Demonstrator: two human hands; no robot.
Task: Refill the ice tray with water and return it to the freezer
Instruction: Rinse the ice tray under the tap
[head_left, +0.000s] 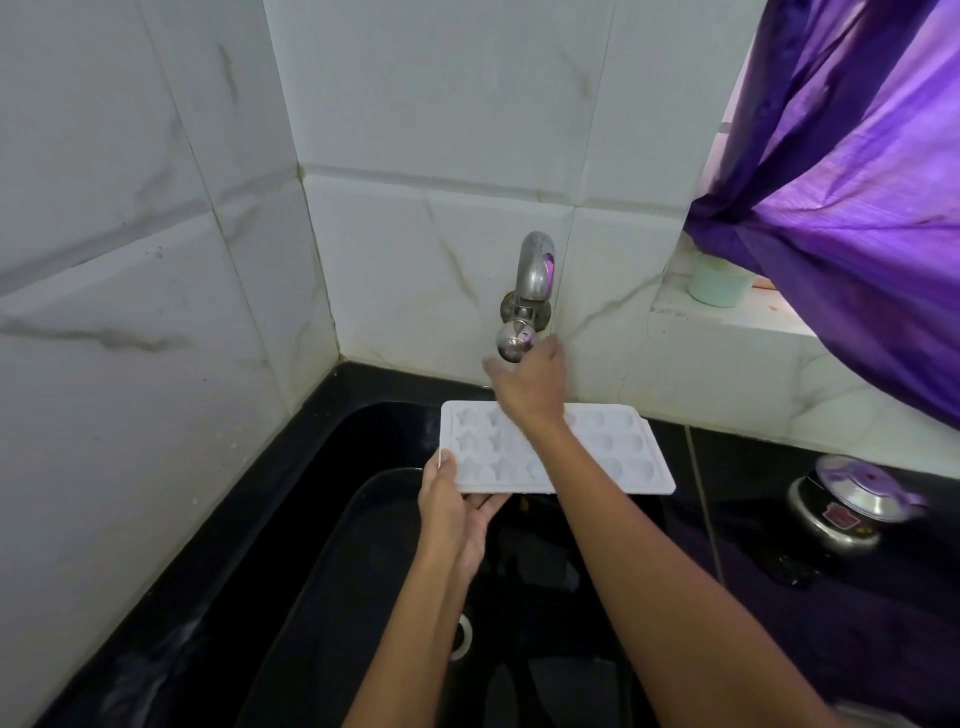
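A white ice tray (618, 452) with star and round moulds is held level over the black sink (332, 519). My left hand (452, 506) grips its near left corner, thumb on top and fingers underneath. My right hand (530, 382) reaches across the tray to the steel wall tap (532, 270), its fingers curled around the round tap knob (511, 343). No water stream is visible from the spout. My right forearm hides the tray's middle moulds.
White marble tiles form a corner behind the sink. A purple curtain (841, 171) hangs at the right over a ledge with a pale green cup (719, 286). A steel lidded pot (852, 506) sits on the black counter at right. A drain ring (462, 636) shows below.
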